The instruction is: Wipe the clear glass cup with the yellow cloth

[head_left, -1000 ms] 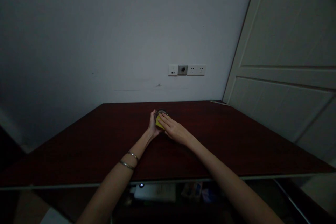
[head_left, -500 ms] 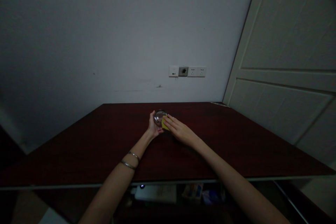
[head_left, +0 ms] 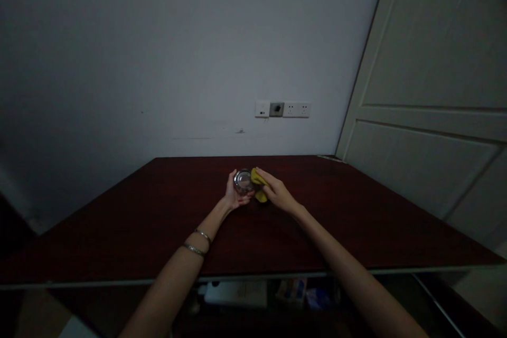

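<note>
My left hand (head_left: 233,194) curls around the left and lower side of a small, round, shiny dish (head_left: 243,181), its fingers under it and thumb at its left edge. The dish looks like glass, tilted so that its round face shows. In my right hand (head_left: 280,194) is a yellow cloth (head_left: 259,178), pinched between thumb and fingers. Part of the cloth meets the right rim of the dish, and a loose end hangs below the hand. Two bracelets (head_left: 194,249) circle my left forearm.
Both hands are over a dark red-brown table (head_left: 150,211) against a pale wall. Sockets (head_left: 290,110) sit on the wall, and a white panelled door (head_left: 428,111) stands at the right. Below the table edge are a white box (head_left: 236,294) and several dim items.
My right hand has drawn the cloth from the dish's lower right face to its right rim, turning so more cloth shows. The dish has shifted slightly right and down in view.
</note>
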`<state>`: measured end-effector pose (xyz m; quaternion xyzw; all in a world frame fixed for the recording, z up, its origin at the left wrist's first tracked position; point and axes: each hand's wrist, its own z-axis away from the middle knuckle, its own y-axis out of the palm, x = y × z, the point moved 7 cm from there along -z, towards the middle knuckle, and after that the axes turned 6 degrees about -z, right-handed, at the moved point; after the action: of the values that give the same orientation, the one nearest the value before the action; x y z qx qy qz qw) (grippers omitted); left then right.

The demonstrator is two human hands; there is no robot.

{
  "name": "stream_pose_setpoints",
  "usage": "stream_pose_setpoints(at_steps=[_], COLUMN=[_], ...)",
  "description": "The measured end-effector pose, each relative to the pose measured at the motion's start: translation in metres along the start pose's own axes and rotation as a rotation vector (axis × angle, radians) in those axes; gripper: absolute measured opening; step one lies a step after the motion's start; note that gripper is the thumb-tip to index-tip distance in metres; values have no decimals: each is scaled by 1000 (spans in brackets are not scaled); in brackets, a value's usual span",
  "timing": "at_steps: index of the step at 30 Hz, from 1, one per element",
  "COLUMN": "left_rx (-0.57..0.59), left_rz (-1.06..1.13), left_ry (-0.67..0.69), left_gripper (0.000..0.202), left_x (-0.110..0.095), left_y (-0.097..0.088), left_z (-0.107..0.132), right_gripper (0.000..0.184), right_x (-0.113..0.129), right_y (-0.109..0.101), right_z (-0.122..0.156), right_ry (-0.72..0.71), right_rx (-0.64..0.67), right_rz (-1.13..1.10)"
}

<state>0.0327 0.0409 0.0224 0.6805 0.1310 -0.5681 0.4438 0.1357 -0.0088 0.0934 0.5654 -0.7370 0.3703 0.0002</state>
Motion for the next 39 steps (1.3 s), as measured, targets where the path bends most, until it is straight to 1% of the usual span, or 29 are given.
stream_pose_setpoints(at_steps=[2,3,4,6,9,11,14,17,21,30,34,37,39], left_rx=[35,44,50,62,85,99,114,116,100,95,97,67,47], left_rz=[-28,-39,-48,-60,-76,-82,-83,-76,-64,-60,-55,-31,-11], left_ry=[-17,-29,-40,-57,-47,-28,-12,3,16,-8,-8,15,30], left_gripper=[78,78,77,74,73,73,72,72,72,72,75,75,74], left_x=[0,1,2,5,8,10,12,13,14,17,17,16,15], left_y=[5,7,8,10,10,10,9,8,8,5,4,2,1], left_z=[1,2,2,2,-1,-2,-4,-4,-4,-7,-7,-6,-5], right_gripper=[52,51,51,49,47,47,49,54,59,53,52,52,55], right_x=[-9,-11,-10,-3,12,20,26,25,21,18,13,11,10], right_y=[-11,-15,-17,-16,-6,1,8,15,17,9,3,1,1], right_z=[-8,-13,-18,-28,-38,-40,-40,-39,-41,-46,-44,-38,-33], right_ry=[108,138,142,90,-43,-106,-151,-149,-125,-55,-18,-8,-10], right_rx=[-137,-172,-178,-111,80,169,232,290,314,351,329,307,279], right_rz=[-104,-127,-132,-91,36,116,188,211,197,163,154,122,104])
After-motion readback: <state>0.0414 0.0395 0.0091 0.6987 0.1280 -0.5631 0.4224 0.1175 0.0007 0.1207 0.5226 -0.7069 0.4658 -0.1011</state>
